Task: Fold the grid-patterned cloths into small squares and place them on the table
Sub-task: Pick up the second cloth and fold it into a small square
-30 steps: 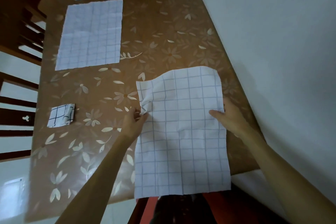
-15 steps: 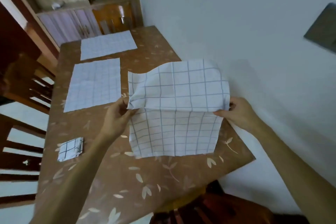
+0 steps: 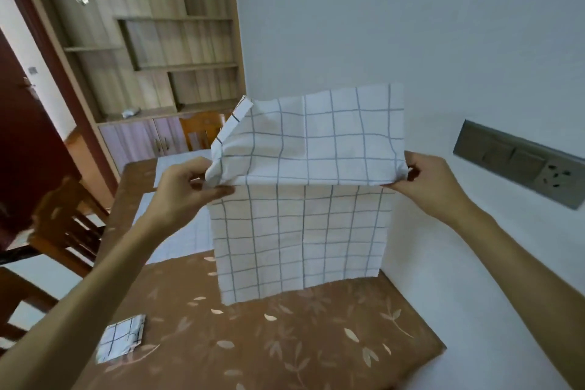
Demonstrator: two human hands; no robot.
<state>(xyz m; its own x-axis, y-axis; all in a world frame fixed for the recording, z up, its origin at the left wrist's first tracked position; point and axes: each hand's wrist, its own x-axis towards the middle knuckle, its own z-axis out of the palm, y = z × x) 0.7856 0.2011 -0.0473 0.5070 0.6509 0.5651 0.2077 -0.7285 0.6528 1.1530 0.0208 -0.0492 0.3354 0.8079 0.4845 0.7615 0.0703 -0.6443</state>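
Both hands pinch one grid cloth at mid-height, clear above the tabletop: the left hand has thumb and fingers closed on its left edge, and the right hand is closed the same way on its right edge. The grip line makes a crease across the cloth; the upper half stands up and bends over toward the far side, its top left corner curled over, while the lower half hangs straight down, its bottom edge just above or brushing the tabletop, which of the two cannot be told. Near left of the hanging edge, well apart from it, a folded square lies by the left edge of the tabletop. Beyond the left hand, a flat cloth lies spread on the tabletop, partly hidden by the forearm and the held cloth, and a second flat cloth shows farther off behind the left hand. The near part of the tabletop, brown with a pale leaf print, is open between the folded square and the right edge. That right edge runs along a white wall, close to the right forearm; a grey switch and socket plate sits on the wall just right of the right hand. To the left stand wooden chairs, and at the far end a shelf unit with cupboards. No writing or label can be read anywhere.
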